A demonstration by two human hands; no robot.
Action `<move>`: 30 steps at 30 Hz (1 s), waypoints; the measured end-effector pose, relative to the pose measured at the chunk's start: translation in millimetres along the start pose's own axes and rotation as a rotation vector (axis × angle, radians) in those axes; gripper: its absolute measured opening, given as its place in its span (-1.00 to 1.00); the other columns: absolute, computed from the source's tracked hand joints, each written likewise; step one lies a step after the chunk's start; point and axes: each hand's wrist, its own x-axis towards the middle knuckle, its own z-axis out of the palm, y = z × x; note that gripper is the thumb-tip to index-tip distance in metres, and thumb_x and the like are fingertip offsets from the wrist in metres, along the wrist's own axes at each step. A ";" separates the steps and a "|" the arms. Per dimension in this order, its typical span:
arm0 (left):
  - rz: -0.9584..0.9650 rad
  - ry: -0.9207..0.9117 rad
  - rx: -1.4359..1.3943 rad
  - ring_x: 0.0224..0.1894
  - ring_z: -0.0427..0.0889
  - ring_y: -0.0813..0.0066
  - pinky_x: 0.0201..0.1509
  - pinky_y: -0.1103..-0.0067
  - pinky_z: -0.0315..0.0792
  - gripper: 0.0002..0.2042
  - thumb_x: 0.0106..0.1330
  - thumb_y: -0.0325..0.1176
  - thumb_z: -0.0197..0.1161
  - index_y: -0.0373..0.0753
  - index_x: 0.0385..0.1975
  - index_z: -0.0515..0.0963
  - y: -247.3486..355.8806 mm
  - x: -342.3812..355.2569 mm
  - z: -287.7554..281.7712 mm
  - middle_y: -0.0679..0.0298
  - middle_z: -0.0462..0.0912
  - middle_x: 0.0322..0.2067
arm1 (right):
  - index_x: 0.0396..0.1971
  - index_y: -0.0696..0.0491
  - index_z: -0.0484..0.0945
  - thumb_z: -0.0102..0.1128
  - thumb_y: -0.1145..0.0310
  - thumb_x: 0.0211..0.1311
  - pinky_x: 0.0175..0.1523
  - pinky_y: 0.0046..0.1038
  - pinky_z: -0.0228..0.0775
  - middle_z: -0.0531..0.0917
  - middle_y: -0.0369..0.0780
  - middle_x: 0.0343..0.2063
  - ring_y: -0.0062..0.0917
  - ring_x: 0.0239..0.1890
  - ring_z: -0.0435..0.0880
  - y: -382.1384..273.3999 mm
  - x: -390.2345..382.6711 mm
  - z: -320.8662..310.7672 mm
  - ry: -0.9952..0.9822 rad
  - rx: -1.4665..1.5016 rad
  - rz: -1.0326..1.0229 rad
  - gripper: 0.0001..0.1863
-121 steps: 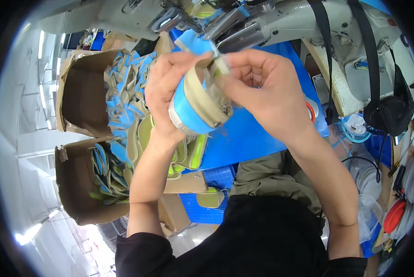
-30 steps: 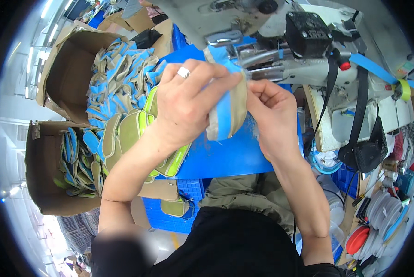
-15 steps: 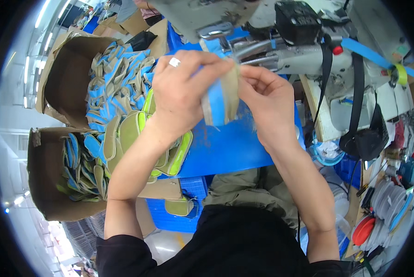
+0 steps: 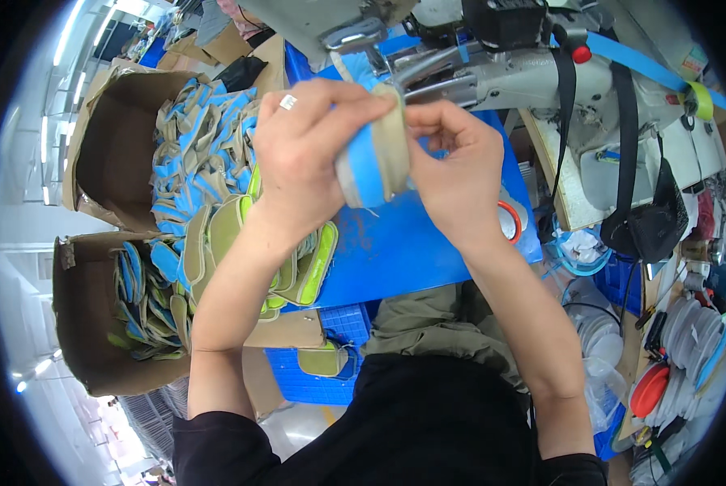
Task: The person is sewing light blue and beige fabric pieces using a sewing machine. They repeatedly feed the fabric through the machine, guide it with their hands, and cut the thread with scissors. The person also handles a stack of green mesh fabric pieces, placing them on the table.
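Observation:
My left hand [image 4: 298, 150], wearing a ring, grips a curved fabric piece [image 4: 367, 176] with blue and beige bands, its fingertips over the upper part. At the piece's right edge, my right hand [image 4: 454, 174] has thumb and fingers bent together on it. The piece is just below the presser foot and metal guides of a sewing machine [image 4: 511, 81]; whether it touches the needle area I cannot tell. A blue work surface [image 4: 379, 251] lies beneath both hands.
Cardboard boxes [image 4: 67, 300] stand left, beside heaped blue-beige strips [image 4: 193, 154] and green-edged pieces [image 4: 318, 255]. An orange roll [image 4: 509, 227] lies right. Black straps [image 4: 622, 162] hang from the machine, and blue tape [image 4: 638, 61] runs across it. Stacked discs [image 4: 675, 340] sit at lower right.
Since the earliest frame my left hand has turned back upward and the piece's bands now run vertically. Over the last second, both hands with the piece have shifted up and left in view.

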 end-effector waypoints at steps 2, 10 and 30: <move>0.002 -0.004 0.026 -0.27 0.66 0.39 -0.20 0.44 0.34 -0.62 -0.09 -0.26 0.48 -0.07 -0.17 0.75 2.1 -0.2 1.3 0.39 0.71 -0.28 | -0.28 0.11 0.76 0.45 0.47 0.13 -0.27 -0.54 0.40 0.77 -0.29 -0.47 -0.66 -0.38 0.69 1.7 0.4 -2.3 -0.008 -0.013 0.011 -0.86; 0.009 -0.089 0.058 -0.23 0.65 0.38 -0.17 0.44 0.31 -0.62 -0.05 -0.30 0.42 -0.05 -0.14 0.77 3.9 4.3 -5.7 0.37 0.70 -0.25 | -0.28 0.12 0.77 0.44 0.52 0.12 -0.26 -0.57 0.41 0.76 -0.30 -0.47 -0.72 -0.37 0.64 1.7 -3.6 2.1 0.017 0.149 0.072 -0.85; -1.234 -0.040 -1.307 -0.22 0.70 0.63 -0.03 0.59 0.55 -0.76 0.40 -0.30 0.40 -0.31 -0.08 0.69 14.0 -4.5 3.2 0.30 0.78 -0.20 | -0.25 0.07 0.68 0.49 0.51 0.05 -0.19 -0.43 0.56 0.72 -0.24 -0.39 -0.45 -0.31 0.75 1.5 -5.9 5.6 0.126 -0.056 -0.300 -0.76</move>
